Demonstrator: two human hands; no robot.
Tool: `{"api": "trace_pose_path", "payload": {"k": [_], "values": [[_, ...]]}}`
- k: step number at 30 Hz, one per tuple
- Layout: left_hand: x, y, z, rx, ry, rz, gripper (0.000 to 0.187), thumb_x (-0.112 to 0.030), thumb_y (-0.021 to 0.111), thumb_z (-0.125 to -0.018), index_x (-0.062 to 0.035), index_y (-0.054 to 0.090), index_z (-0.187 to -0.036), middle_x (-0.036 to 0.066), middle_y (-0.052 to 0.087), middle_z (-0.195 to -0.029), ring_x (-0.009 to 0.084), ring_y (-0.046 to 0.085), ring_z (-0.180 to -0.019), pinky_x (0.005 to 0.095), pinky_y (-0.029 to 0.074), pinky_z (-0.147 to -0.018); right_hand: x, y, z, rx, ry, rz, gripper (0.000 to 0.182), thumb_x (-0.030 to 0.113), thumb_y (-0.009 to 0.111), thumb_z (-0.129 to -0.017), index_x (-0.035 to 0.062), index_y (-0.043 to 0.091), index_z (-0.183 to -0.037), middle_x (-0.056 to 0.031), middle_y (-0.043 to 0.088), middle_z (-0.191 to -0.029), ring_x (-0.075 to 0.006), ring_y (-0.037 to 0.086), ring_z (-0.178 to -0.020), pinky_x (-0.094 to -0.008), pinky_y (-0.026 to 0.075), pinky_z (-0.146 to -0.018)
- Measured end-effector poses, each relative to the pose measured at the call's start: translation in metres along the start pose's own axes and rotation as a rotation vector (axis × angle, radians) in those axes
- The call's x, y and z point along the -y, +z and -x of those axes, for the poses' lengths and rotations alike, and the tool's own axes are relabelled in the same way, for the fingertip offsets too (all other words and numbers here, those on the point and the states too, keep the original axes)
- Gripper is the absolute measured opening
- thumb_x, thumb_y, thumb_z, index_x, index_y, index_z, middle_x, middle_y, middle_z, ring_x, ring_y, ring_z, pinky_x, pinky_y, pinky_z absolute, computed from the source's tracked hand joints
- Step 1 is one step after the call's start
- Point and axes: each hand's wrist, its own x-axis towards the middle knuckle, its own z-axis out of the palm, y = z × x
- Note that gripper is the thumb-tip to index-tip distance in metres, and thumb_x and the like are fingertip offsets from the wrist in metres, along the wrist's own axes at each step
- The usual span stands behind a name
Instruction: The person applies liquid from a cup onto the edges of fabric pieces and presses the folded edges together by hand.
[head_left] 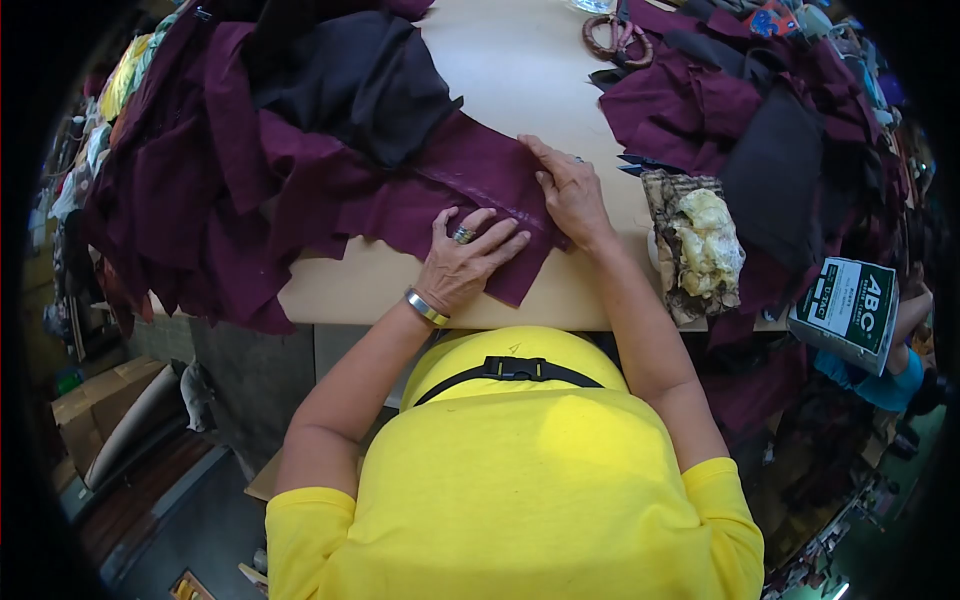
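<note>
A maroon fabric piece [478,165] with pale chalk-like streaks lies on the tan tabletop [490,60]. My left hand [468,255], with rings and a bracelet, rests on its near part, fingers spread. At the cloth's right edge is my right hand [575,190]; its index finger is stretched out along the edge and the thumb is beside it. To the left, the piece runs into a heap of maroon cloth [200,170]. A black cloth [360,85] overlaps it from above.
Scissors with wrapped handles [618,42] lie near a second maroon and black cloth heap [680,110]. Dark pointed tips [643,164] show above a corrugated piece holding a yellowish lump [708,245]. A green-and-white ABC box [845,312] is at right, near another person's blue sleeve [888,380].
</note>
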Motion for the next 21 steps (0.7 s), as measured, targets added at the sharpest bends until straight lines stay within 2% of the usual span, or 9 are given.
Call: {"api": "trace_pose_path", "payload": {"k": [2,5,8,11,17,20,21], "values": [[0.0,-0.004,0.0,0.023,0.022,0.006,0.043,-0.01,0.05,-0.077,-0.022,0.058,-0.117,-0.002,0.053,-0.118,0.019,0.044,-0.113,0.0427,0.031,-0.096,0.002,0.001,-0.001,0.0,-0.005,0.015,0.051,0.001,0.053,-0.078,0.0183,0.048,-0.125,-0.0066,0.061,-0.09,-0.0254,0.058,-0.085,-0.0401,0.04,-0.075],[-0.001,-0.01,-0.005,0.012,-0.056,0.075,0.043,-0.007,0.051,-0.075,-0.0173,0.058,-0.116,0.0,0.052,-0.118,0.0207,0.045,-0.113,0.0403,0.034,-0.094,0.016,-0.012,-0.008,0.169,0.114,0.249,0.058,0.004,0.059,-0.077,0.0204,0.043,-0.13,-0.0106,0.061,-0.107,-0.028,0.058,-0.095,-0.0405,0.042,-0.082],[0.011,-0.006,-0.005,-0.072,-0.112,0.044,0.043,-0.004,0.054,-0.071,-0.0107,0.057,-0.114,0.005,0.052,-0.117,0.0233,0.047,-0.113,0.0381,0.038,-0.091,0.035,-0.018,-0.028,0.16,0.115,0.307,0.062,0.008,0.061,-0.076,0.021,0.039,-0.132,-0.0113,0.062,-0.097,-0.0287,0.058,-0.092,-0.0416,0.041,-0.079],[0.019,-0.002,-0.002,-0.046,-0.125,0.036,0.042,-0.001,0.056,-0.069,-0.0056,0.057,-0.111,0.009,0.052,-0.114,0.0251,0.048,-0.112,0.038,0.04,-0.088,0.02,0.0,-0.039,0.151,0.117,0.153,0.062,0.009,0.061,-0.077,0.0222,0.038,-0.132,-0.0108,0.061,-0.088,-0.0295,0.058,-0.088,-0.0414,0.042,-0.079],[0.019,0.0,-0.001,-0.071,-0.063,-0.022,0.04,-0.002,0.056,-0.071,-0.0047,0.056,-0.111,0.009,0.053,-0.111,0.0243,0.049,-0.111,0.0395,0.039,-0.088,0.01,0.006,-0.042,0.136,0.071,0.017,0.059,0.003,0.058,-0.077,0.0253,0.042,-0.129,-0.0125,0.059,-0.077,-0.0278,0.059,-0.074,-0.0392,0.044,-0.075],[0.019,0.002,0.001,-0.054,-0.063,-0.02,0.04,-0.001,0.056,-0.071,-0.0041,0.056,-0.111,0.009,0.053,-0.111,0.024,0.049,-0.11,0.0395,0.039,-0.088,0.013,0.001,-0.043,0.243,0.198,-0.012,0.057,0.004,0.056,-0.079,0.0288,0.041,-0.129,-0.0052,0.064,-0.093,-0.0242,0.06,-0.087,-0.0417,0.038,-0.078],[0.02,0.003,0.002,-0.054,-0.062,-0.025,0.04,-0.002,0.056,-0.071,-0.0046,0.056,-0.111,0.009,0.053,-0.111,0.0239,0.05,-0.109,0.04,0.038,-0.089,0.013,0.002,-0.042,0.217,0.175,-0.029,0.057,0.004,0.056,-0.079,0.0283,0.042,-0.128,-0.0052,0.064,-0.093,-0.0239,0.06,-0.086,-0.0412,0.038,-0.078]]}}
